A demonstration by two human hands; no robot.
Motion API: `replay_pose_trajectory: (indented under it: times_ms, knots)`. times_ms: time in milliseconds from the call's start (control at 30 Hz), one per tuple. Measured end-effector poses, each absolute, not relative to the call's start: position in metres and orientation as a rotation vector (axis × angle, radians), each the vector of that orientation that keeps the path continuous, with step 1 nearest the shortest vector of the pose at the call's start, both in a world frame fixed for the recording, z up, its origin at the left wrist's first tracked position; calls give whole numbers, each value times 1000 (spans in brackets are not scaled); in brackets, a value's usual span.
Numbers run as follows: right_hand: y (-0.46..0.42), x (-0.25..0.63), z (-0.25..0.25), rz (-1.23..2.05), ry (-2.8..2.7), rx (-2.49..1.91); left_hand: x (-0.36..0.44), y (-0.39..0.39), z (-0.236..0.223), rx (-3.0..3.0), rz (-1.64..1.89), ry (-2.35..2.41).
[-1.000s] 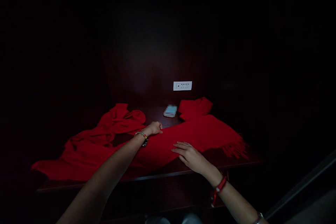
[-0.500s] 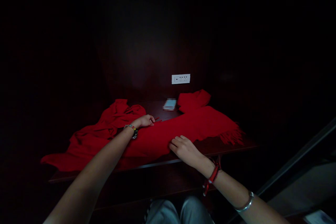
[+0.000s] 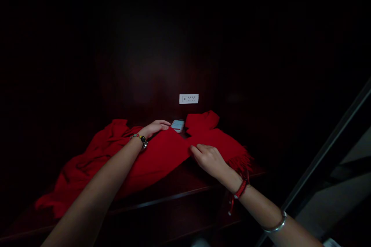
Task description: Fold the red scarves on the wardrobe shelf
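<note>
A red fringed scarf [image 3: 158, 154] spreads across the dark wooden desk, rumpled in folds on the left and flatter on the right. My left hand [image 3: 156, 127] is closed on the scarf's far edge, thumb and fingers together, lifting it to a peak. Nearer me and to the right, my right hand [image 3: 209, 159] pinches the near edge, with its fingertips partly hidden. Between the hands the cloth is drawn taut. Fringe [image 3: 240, 160] hangs at the scarf's right end, beyond my right hand.
A phone with a lit screen [image 3: 177, 125] lies behind the scarf, close to my left fingertips. On the dark back wall is a white socket panel [image 3: 189, 98]. The desk's front edge [image 3: 174, 198] runs below the cloth. A dark frame [image 3: 324, 154] slants at the right.
Both hands have taken hold of the scarf's edges and raised part of it. The near edge has lifted away from the desk's front, baring wood there. The view has shifted slightly.
</note>
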State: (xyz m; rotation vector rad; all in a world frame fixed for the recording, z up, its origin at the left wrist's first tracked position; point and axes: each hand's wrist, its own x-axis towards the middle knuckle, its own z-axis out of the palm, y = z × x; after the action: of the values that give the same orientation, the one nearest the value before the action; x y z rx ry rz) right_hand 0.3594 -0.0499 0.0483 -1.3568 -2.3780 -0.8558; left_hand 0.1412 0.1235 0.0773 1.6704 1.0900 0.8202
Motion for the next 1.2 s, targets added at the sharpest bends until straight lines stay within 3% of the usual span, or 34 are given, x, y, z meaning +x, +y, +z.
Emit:
replay_pose_trajectory:
  times_ms: [367,667,933,1200]
  knots:
    - [-39,458,100,-1026,-2145,-1820,287,157,132,1688,813,768]
    - [-19,524,53,-755,-2006,-2219,389,198,83,2068,605,889]
    - [-12,540,17,-529,-1975,-2299,408,206,41,2279,554,911]
    - [-16,527,22,-797,-2156,-1877,349,119,44,2797,845,975]
